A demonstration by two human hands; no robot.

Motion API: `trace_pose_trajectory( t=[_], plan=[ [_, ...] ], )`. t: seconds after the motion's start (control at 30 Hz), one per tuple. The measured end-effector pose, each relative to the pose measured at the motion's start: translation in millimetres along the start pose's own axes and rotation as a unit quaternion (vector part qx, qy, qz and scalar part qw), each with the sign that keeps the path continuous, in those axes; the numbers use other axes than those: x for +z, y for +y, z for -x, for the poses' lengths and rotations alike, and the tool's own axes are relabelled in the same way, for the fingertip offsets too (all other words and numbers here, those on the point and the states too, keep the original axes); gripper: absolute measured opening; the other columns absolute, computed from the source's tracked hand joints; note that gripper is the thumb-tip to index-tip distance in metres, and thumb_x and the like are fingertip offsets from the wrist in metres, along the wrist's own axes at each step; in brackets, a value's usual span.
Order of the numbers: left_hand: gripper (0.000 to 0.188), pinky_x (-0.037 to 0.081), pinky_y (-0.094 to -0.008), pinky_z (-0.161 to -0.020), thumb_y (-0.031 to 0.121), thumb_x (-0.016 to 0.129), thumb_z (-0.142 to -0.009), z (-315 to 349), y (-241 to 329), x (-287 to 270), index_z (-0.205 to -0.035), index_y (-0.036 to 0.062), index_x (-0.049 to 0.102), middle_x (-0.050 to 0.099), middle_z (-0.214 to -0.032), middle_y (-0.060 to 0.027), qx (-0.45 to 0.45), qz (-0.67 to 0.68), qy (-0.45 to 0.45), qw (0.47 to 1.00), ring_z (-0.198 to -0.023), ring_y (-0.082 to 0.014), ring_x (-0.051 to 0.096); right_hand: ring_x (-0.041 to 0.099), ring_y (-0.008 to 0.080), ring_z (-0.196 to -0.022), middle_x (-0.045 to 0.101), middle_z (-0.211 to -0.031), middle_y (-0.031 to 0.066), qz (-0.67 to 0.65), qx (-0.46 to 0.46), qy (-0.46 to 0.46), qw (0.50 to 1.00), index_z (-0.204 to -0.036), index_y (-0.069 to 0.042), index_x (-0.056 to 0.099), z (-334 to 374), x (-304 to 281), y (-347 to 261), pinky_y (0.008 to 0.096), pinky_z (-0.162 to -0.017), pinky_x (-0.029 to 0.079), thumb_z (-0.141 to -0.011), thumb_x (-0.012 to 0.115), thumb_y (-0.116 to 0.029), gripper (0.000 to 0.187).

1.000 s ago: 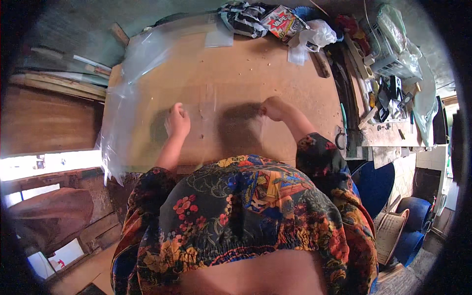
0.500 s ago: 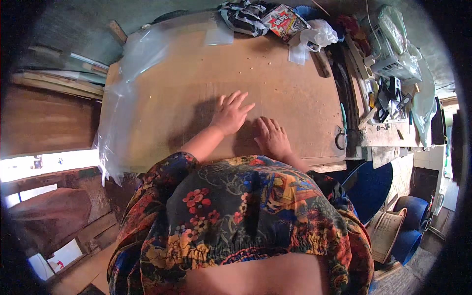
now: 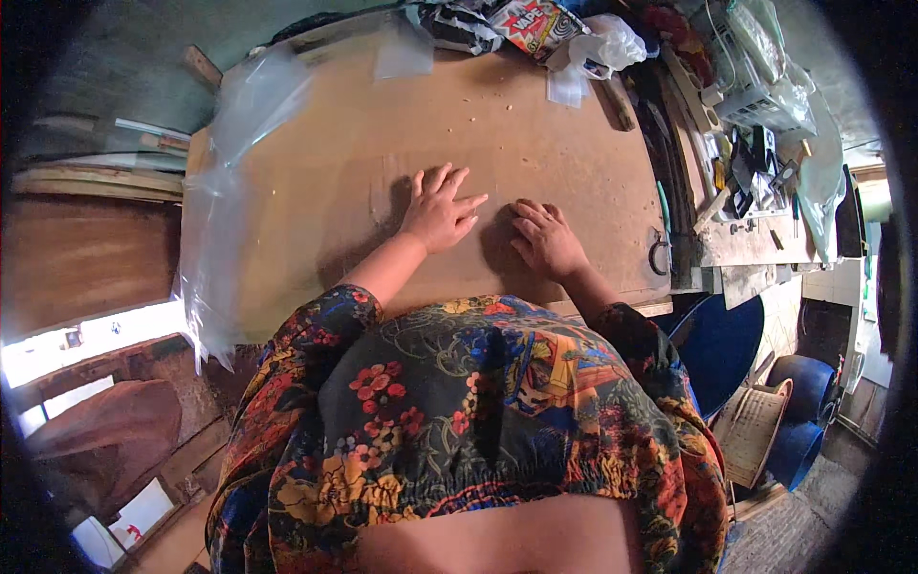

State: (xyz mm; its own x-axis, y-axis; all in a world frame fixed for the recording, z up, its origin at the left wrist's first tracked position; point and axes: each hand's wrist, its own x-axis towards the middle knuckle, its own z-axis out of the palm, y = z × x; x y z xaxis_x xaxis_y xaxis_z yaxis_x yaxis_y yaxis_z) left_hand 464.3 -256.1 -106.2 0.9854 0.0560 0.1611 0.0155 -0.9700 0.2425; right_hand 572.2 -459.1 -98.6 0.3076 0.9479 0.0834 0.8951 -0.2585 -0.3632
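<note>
My left hand [image 3: 439,212] lies near the middle of the brown wooden tabletop [image 3: 335,124], palm down with its fingers spread. To its right, my right hand [image 3: 549,239] rests on the board with fingers slightly bent and thumb apart. Neither hand visibly holds anything. Faint straight lines around the left fingertips look like the edges of a thin clear plastic sheet [image 3: 384,177] on the board; how far it reaches under the hands is hard to see. A few tiny pale bits [image 3: 472,120] are scattered beyond the hands.
Clear plastic sheeting [image 3: 253,105] drapes over the board's left side. Along the far edge are a black-and-white plastic bag [image 3: 457,31], a printed box [image 3: 537,27] and a white bag [image 3: 612,46]. A cluttered side bench [image 3: 732,244] with tools and a blue drum [image 3: 719,349] stand right.
My right hand has shifted right and slightly up, its fingers bending more. My left hand has moved slightly nearer me, fingers still spread. The view has tilted a little.
</note>
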Motion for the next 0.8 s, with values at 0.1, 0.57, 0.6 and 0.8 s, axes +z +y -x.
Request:
trace_pose_trajectory(
  t=[0.1,0.57,0.6,0.8],
  plan=[
    [0.034,0.016,-0.0555,-0.097,0.033,0.057,-0.073,2.0,4.0,0.4,-0.107,0.0274,0.058,0.036,-0.129,-0.0096,-0.025,-0.003,0.007,1.0,-0.123,-0.0284,0.026,0.034,0.0215,-0.119,0.043,-0.123,0.004,0.072,0.052,-0.014,0.996,-0.107,-0.009,0.052,-4.9,-4.9,-4.3,0.0493,-0.096,0.027,-0.077,0.053,-0.022,0.034],
    [0.04,0.02,-0.0532,-0.093,0.035,0.06,-0.07,7.4,6.8,5.3,-0.109,0.0259,0.057,0.037,-0.128,-0.0112,-0.07,0.009,0.039,0.997,-0.12,-0.032,0.03,0.024,0.0231,-0.126,0.032,-0.134,0.0034,0.066,0.142,-0.005,0.988,-0.122,-0.012,0.042,7.0,9.2,-14.0,0.0537,-0.098,0.017,-0.082,0.046,-0.035,0.046],
    [0.041,0.021,-0.0524,-0.093,0.035,0.06,-0.07,7.3,6.9,4.8,-0.109,0.0254,0.057,0.037,-0.128,-0.0113,-0.069,0.007,0.04,0.997,-0.119,-0.0319,0.03,0.024,0.023,-0.126,0.032,-0.135,0.0033,0.066,0.142,-0.007,0.988,-0.122,-0.012,0.042,6.9,9.2,-14.0,0.054,-0.098,0.017,-0.082,0.046,-0.036,0.047],
    [0.041,0.023,-0.0496,-0.094,0.036,0.061,-0.068,6.6,5.9,4.5,-0.106,0.0215,0.059,0.038,-0.127,-0.0123,-0.057,0.018,0.049,0.997,-0.118,-0.0315,0.031,0.023,0.0226,-0.126,0.031,-0.135,0.0034,0.063,0.145,-0.008,0.987,-0.123,-0.013,0.042,6.3,5.0,-15.0,0.0539,-0.099,0.016,-0.081,0.047,-0.036,0.048]
  ],
)
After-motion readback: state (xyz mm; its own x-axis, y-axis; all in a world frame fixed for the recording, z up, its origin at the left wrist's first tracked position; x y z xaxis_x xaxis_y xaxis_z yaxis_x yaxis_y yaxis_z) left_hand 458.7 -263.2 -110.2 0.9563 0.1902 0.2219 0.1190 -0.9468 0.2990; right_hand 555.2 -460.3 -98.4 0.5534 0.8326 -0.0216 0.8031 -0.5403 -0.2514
